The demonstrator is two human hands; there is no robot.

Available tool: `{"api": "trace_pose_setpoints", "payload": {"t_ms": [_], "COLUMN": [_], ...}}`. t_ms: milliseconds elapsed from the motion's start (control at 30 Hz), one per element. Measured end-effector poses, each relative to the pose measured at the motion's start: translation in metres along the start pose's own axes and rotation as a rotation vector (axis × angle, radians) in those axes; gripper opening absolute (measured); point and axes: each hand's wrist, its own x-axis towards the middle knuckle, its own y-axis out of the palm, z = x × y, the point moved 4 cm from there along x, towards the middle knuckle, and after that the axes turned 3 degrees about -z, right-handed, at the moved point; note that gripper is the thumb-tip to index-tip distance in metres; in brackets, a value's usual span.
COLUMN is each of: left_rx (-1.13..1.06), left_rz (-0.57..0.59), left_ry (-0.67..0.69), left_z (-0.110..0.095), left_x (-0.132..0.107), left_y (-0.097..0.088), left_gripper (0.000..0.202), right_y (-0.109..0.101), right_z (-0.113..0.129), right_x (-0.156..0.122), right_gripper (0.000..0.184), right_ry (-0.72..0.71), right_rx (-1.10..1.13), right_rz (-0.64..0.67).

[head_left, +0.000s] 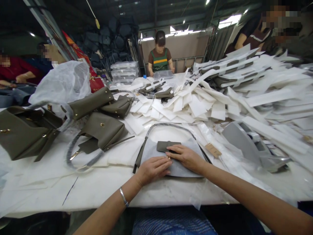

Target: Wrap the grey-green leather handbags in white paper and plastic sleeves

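Observation:
A handbag lies flat in front of me, its body covered by pale grey-white wrapping sheet and its handle arched away from me. A dark olive tab sits on the middle of its front, above a small gold clasp. My left hand rests flat on the bag's front, fingers stretched out beside the clasp. My right hand lies over the tab's right end and the clasp, fingers extended. The fingertips of both hands nearly meet, and they partly hide the clasp. The thumbs' contact is hard to make out.
Several olive handbags lie at the left, near a crumpled clear plastic bag. White foam sheets are heaped across the back and right. A grey wrapped piece and a brown tag lie at right. Co-workers stand beyond the table.

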Motion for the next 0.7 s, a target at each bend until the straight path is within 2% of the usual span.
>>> {"api": "trace_pose_setpoints", "payload": {"t_ms": [267,467,600,700], "left_rx": [-0.049,-0.07,-0.067,-0.049], "left_rz": [0.121,0.202,0.176,0.121], "left_ry": [-0.053,-0.035,-0.026,0.0], "left_z": [-0.003,-0.006,-0.006,-0.005], "left_x": [0.003,0.008,0.006,0.002], "left_y": [0.002,0.002,0.003,0.005], "left_gripper": [0.026,0.022,0.024,0.024], "right_y": [0.005,0.005,-0.004,-0.006], "right_z": [0.003,0.006,0.011,0.01], "right_x": [0.002,0.0,0.008,0.02], "right_gripper": [0.035,0.038,0.028,0.023], "right_ry": [0.03,0.014,-0.025,-0.062], "right_rx": [-0.061,-0.068,-0.03,0.009], "right_rz": [0.055,0.098,0.092,0.142]}}
